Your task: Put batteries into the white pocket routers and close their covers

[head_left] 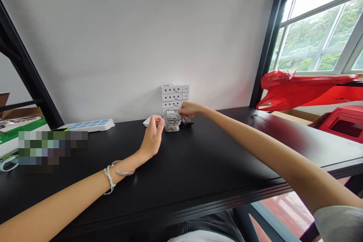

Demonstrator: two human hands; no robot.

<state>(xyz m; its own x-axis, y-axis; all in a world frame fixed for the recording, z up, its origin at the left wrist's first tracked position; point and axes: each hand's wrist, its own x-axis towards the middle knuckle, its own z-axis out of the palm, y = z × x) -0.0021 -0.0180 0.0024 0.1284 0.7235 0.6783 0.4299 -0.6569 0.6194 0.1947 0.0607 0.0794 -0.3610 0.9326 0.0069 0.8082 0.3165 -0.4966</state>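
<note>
A stack of small flat white-and-grey pieces (pixel 172 123) stands on the black table, close in front of several white boxes piled up (pixel 171 89). My right hand (pixel 189 109) is at the top right of this stack, fingers pinched together at the uppermost piece. Whether the pinch grips that piece or something tiny is too small to tell. To the left of the stack is my left hand (pixel 153 136), its fingers curled in towards the thumb. Its palm side is partly hidden, so any content does not show. Behind it a white item (pixel 146 121) peeks out.
Black objects (pixel 187 121) lie right of the stack. A white power strip (pixel 89 125) rests at the back left, beside a blurred-out patch (pixel 52 147) and a light blue ring-shaped handle (pixel 8 163). A red plastic bag (pixel 283 90) hangs beyond the right frame post (pixel 269 41).
</note>
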